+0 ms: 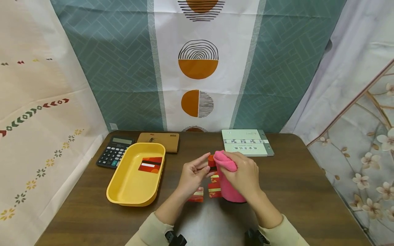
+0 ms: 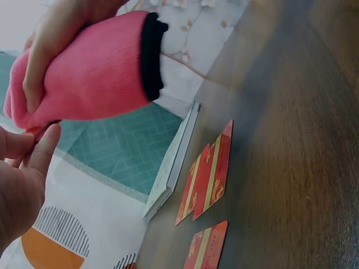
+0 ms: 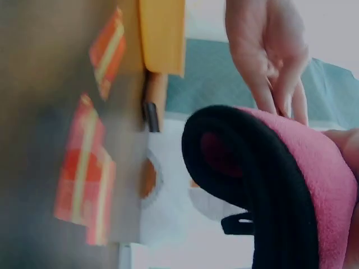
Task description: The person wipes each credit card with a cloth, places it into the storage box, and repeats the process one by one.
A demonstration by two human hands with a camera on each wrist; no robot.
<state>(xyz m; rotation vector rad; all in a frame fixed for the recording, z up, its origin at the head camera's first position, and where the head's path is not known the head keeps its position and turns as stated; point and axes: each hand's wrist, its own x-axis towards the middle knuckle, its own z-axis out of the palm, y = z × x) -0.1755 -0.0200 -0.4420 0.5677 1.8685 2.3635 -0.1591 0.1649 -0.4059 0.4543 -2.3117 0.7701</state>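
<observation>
My left hand (image 1: pixel 191 175) pinches a red card with a dark stripe (image 1: pixel 211 160) between thumb and fingers, holding it up above the table. From the other side my right hand (image 1: pixel 244 172) grips a folded pink cloth with black edging (image 1: pixel 228 182), which laps against the card's edge. In the left wrist view the pink cloth (image 2: pixel 101 70) hangs down from the right hand and hides most of the card. Below the hands, several red cards with gold stripes (image 2: pixel 213 174) lie on the table, two of them overlapping.
A yellow plastic tray (image 1: pixel 130 186) stands to the left with one red card (image 1: pixel 156 160) inside. Behind it are a black calculator (image 1: pixel 114 152) and a brown notebook (image 1: pixel 161 139). A pale green book (image 1: pixel 244 140) lies at the back right of the wooden table (image 1: pixel 292 191).
</observation>
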